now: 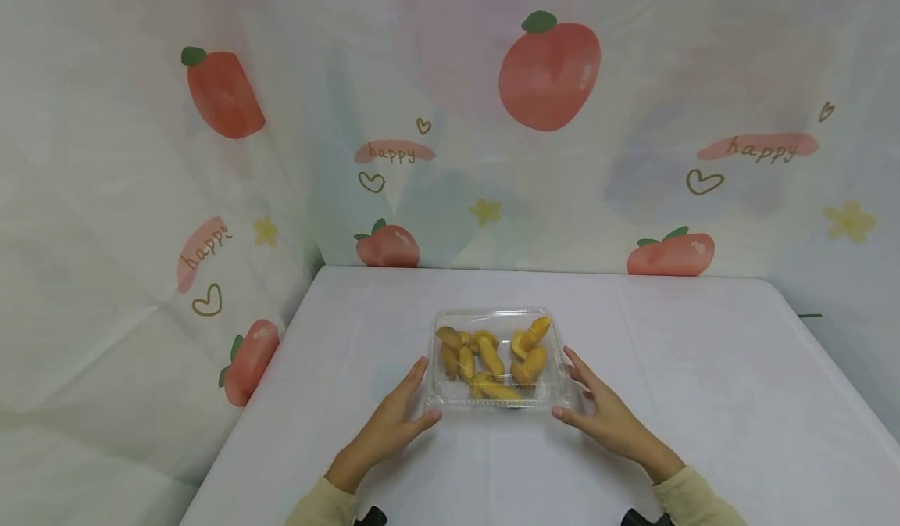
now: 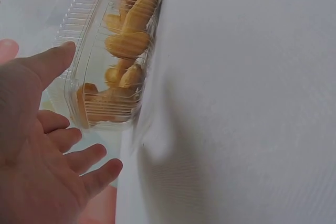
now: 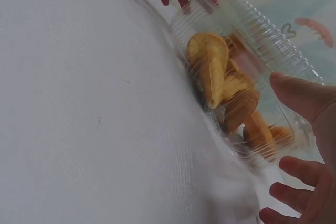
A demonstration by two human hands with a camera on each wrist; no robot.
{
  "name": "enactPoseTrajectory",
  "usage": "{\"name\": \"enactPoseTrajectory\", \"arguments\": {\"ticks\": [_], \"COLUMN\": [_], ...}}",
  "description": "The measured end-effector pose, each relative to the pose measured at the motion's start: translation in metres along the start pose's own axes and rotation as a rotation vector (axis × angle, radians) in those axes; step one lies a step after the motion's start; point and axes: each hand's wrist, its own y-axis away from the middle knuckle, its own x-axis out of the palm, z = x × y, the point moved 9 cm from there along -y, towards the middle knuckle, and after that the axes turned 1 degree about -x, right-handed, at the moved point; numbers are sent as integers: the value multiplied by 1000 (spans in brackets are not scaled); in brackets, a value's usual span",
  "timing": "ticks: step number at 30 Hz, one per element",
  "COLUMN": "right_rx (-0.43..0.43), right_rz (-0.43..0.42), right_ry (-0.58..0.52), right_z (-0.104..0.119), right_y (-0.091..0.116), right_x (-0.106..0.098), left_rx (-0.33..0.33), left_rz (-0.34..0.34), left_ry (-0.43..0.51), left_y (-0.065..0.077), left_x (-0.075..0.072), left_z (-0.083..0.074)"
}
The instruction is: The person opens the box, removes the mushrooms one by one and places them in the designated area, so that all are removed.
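Observation:
A clear plastic clamshell box (image 1: 450, 316) stands on the white table with its lid down. Several yellow-brown, mushroom-shaped pieces (image 1: 491, 358) lie loose inside it. My left hand (image 1: 390, 424) is at the box's left side, thumb toward the front corner and fingers spread along the side. On the opposite side is my right hand (image 1: 608, 416), its thumb by the front right corner and its fingers apart. In the left wrist view the left fingers (image 2: 92, 158) are extended beside the box. Whether either hand touches the plastic I cannot tell.
White cloth covers the table (image 1: 703, 354). Behind it and on the left hangs a pale backdrop (image 1: 450, 65) printed with red fruit, hearts and "happy". A thin dark strip (image 1: 810, 316) shows at the table's right edge.

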Motion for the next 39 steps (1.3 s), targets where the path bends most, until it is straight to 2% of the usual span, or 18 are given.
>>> {"name": "enactPoseTrajectory", "arguments": {"ticks": [11, 19, 25, 30, 39], "right_rx": [-14, -45, -50, -50, -51], "right_rz": [-28, -54, -61, -63, -11], "right_ry": [-59, -68, -77, -88, -166], "right_z": [1, 2, 3, 3, 3], "right_y": [0, -1, -1, -1, -1], "right_x": [-2, -3, 0, 4, 12], "left_rx": [46, 48, 30, 6, -12], "left_rz": [-41, -61, -75, -86, -126], "left_ry": [22, 19, 39, 95, 113], "left_y": [-7, -10, -10, -11, -9], "left_x": [3, 4, 4, 4, 2], "left_z": [-2, -2, -2, -1, -2]}}
